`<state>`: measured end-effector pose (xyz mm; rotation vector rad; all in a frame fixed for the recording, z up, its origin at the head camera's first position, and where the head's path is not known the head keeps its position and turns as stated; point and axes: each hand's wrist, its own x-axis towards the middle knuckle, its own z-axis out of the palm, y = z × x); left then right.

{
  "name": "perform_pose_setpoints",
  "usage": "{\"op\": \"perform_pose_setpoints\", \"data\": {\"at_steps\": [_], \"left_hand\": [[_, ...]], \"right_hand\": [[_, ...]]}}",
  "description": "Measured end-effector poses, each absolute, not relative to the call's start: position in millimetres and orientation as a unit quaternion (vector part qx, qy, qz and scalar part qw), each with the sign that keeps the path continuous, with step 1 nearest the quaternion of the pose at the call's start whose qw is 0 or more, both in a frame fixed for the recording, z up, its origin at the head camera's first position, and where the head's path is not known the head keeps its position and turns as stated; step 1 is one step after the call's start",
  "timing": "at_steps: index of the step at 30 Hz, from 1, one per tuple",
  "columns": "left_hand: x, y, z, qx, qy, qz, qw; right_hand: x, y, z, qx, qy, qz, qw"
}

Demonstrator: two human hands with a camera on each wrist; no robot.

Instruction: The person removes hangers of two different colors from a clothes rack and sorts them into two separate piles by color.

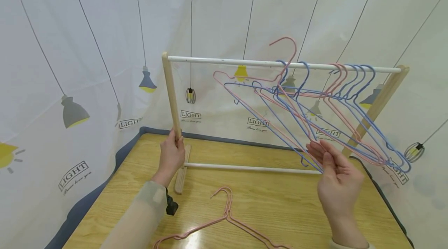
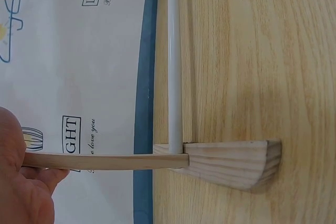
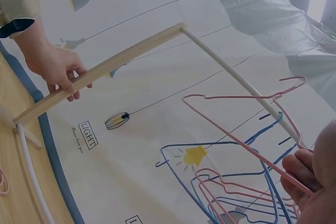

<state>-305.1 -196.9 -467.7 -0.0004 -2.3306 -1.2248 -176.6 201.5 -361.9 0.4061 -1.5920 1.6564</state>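
Observation:
My left hand [image 1: 171,157] grips the left wooden post [image 1: 172,97] of a garment rack; in the left wrist view its fingers wrap the post above the foot [image 2: 231,163]. My right hand [image 1: 339,181] holds a pink wire hanger [image 3: 244,144] by one end, fingers and thumb around the wire. This hanger's hook [image 1: 295,48] rises above the white top rod [image 1: 224,61], its tip pointing left. Behind it, several blue hangers [image 1: 306,72] and pink hangers [image 1: 344,74] hang from the rod toward the right, their lower parts overlapping.
Pink hangers [image 1: 227,214] lie stacked on the wooden table [image 1: 280,210] in front of the rack. A white lower rod [image 1: 245,167] runs low between the rack's sides. The right post [image 1: 378,105] stands behind the hangers. A lamp-patterned curtain [image 1: 105,15] surrounds the table.

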Motion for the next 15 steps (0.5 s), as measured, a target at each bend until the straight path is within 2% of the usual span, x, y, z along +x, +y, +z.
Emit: {"op": "perform_pose_setpoints", "data": {"at_steps": [8,15], "left_hand": [[-305,-196,-467,-0.001,-0.855,-0.455,0.247],[-306,-196,-468,-0.005,-0.854,-0.456,0.252]], "right_hand": [[-166,207,-355,0.141,-0.661,0.608,0.417],[-157,216,-357,0.171,-0.642,0.606,0.437]]}}
